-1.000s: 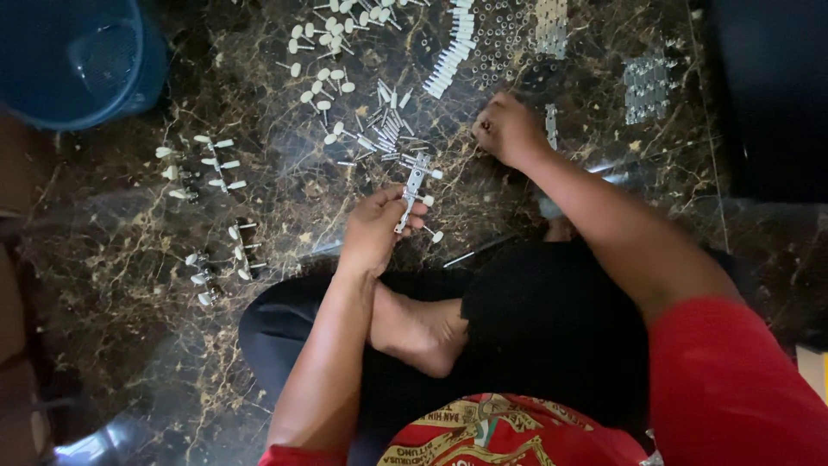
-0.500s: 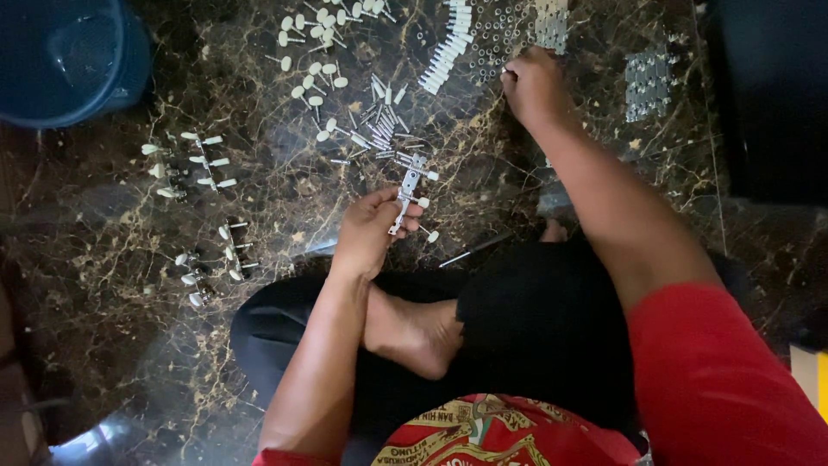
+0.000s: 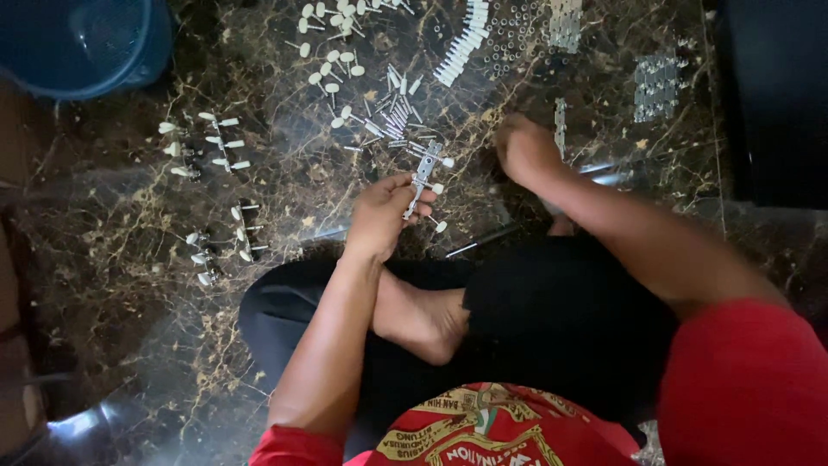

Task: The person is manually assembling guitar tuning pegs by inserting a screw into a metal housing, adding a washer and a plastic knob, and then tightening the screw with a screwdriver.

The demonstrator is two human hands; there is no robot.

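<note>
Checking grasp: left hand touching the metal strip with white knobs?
Touching. Head view: left hand fingers pinch the metal strip at its lower end.

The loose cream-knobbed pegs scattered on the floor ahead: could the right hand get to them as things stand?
Probably yes. The right hand rests low on the dark marble floor, and the cream-knobbed pegs lie loose in the open, with nothing visible across the way.

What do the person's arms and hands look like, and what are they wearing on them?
Both arms are bare from the upper arm down, with short red sleeves at the top. The left hand and the right hand have no gloves, and no rings or watch show, though the right one is a bit blurred. The red shirt has a colourful printed picture on the front.
</note>
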